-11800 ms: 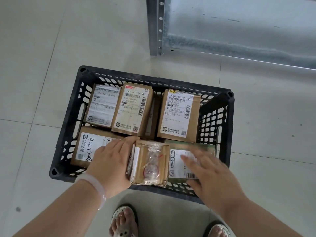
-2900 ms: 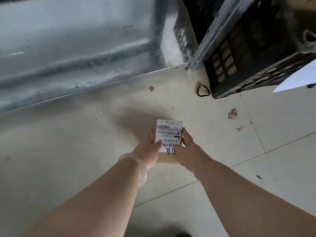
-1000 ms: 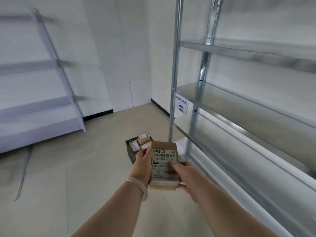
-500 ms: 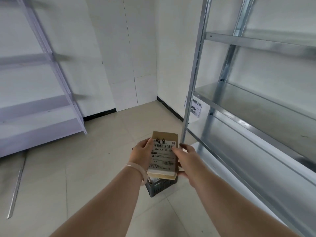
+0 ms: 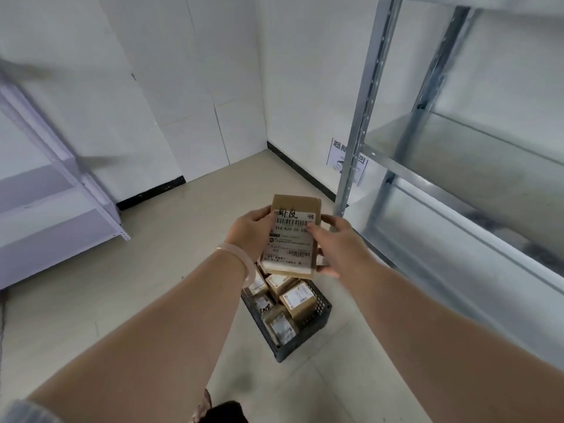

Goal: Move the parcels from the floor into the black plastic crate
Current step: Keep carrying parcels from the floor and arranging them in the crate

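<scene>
Head view: left hand [image 5: 250,236] and right hand [image 5: 334,247] clasp the labelled parcel [image 5: 293,236] by its sides, above the black crate [image 5: 308,328]; best lowered flat onto those packed parcels [image 5: 297,299].

The parcel [image 5: 297,203] carries a white shipping label [image 5: 291,244]. At the top of the label are two black handwritten characters that look like 虾皮. Under them runs a barcode, then the printed code 516-K20-00-03, with its end covered by the right hand [image 5: 335,245]. Lower down stands K20; the fine print is too small to read. Up and right of the parcel, a paper sign [image 5: 335,155] shows 超 and 回, and the shelf post [image 5: 358,126] hides the rest. Below the parcel, the labels in the crate [image 5: 319,326] are illegible.
</scene>
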{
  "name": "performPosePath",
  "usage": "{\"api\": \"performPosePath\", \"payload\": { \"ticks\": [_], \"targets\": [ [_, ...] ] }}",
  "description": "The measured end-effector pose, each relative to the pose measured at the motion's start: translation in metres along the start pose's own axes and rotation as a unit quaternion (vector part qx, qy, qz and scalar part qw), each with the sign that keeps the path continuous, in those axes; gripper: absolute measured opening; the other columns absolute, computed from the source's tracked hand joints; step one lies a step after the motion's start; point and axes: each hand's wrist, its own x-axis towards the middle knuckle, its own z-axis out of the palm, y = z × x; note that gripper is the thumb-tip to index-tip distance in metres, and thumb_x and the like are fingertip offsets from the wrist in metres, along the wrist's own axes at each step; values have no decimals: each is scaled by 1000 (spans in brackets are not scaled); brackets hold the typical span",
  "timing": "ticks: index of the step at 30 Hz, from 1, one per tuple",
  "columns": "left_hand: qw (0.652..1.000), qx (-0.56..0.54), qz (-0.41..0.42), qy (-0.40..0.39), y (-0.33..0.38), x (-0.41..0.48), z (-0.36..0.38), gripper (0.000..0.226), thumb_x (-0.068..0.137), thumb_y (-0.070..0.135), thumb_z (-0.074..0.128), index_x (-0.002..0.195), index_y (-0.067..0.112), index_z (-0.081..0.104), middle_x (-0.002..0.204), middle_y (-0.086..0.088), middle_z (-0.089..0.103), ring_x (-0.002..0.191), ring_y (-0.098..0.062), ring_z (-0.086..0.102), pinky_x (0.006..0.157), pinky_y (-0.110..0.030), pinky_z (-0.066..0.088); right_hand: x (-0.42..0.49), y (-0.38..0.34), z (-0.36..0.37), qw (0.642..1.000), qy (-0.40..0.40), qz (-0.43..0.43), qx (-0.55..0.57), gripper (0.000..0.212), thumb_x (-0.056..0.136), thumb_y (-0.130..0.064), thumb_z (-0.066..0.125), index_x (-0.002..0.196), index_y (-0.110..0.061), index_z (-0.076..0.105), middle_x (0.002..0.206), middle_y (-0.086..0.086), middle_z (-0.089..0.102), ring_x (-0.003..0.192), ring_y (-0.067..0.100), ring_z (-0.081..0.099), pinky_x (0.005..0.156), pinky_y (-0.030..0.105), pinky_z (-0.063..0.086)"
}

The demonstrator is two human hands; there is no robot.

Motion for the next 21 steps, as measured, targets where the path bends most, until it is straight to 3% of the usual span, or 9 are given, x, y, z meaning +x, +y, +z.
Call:
{"api": "performPosePath", "payload": {
  "ticks": [5, 10, 12, 14, 17, 19, 21],
  "targets": [
    [993, 35, -13, -114, -11, 101, -13, 29, 97, 14, 45, 116, 31, 58, 100, -3, 70, 100, -25, 66, 90, -46, 54, 73, -1, 31, 998, 57, 25, 9, 36, 91, -31, 62, 124, -29, 48, 106, 9, 67, 91, 26, 68, 65, 40, 61],
    [958, 143, -31, -246, -45, 210, -21, 37, 94, 11, 43, 114, 39, 56, 104, -4, 71, 99, -31, 66, 87, -51, 55, 136, 33, 75, 979, 149, 108, 92, 41, 93, -25, 61, 131, -26, 46, 101, 6, 68, 94, 26, 67, 72, 47, 61],
    [945, 157, -51, -282, -70, 244, -20, 40, 94, 11, 44, 113, 43, 58, 102, 1, 73, 97, -29, 67, 86, -50, 55, 159, 55, 90, 968, 175, 141, 114, 44, 93, -22, 60, 134, -27, 45, 100, 4, 67, 92, 24, 67, 69, 44, 61],
    [936, 170, -83, -298, -103, 270, -21, 41, 95, 13, 44, 122, 42, 57, 100, 6, 74, 97, -27, 68, 86, -48, 56, 178, 80, 102, 962, 189, 167, 109, 44, 94, -23, 60, 135, -28, 44, 101, 2, 68, 89, 20, 67, 68, 40, 61],
    [926, 169, -138, -309, -162, 300, -19, 44, 97, 15, 42, 131, 41, 52, 103, 6, 73, 102, -30, 66, 89, -51, 54, 211, 130, 117, 954, 206, 198, 88, 45, 94, -24, 60, 135, -32, 45, 103, -3, 68, 87, 14, 67, 78, 43, 60],
    [922, 161, -178, -305, -207, 321, -19, 43, 99, 15, 41, 129, 43, 52, 104, 5, 72, 102, -26, 66, 88, -49, 55, 238, 171, 129, 947, 214, 222, 95, 47, 93, -21, 61, 135, -35, 46, 107, -3, 67, 93, 17, 67, 83, 46, 59],
    [916, 166, -203, -304, -250, 341, -17, 42, 100, 13, 39, 118, 49, 51, 103, 6, 72, 99, -19, 66, 86, -43, 56, 266, 217, 143, 940, 209, 243, 116, 47, 94, -19, 59, 136, -38, 47, 106, -6, 68, 92, 15, 67, 78, 41, 60]
  ]
}}
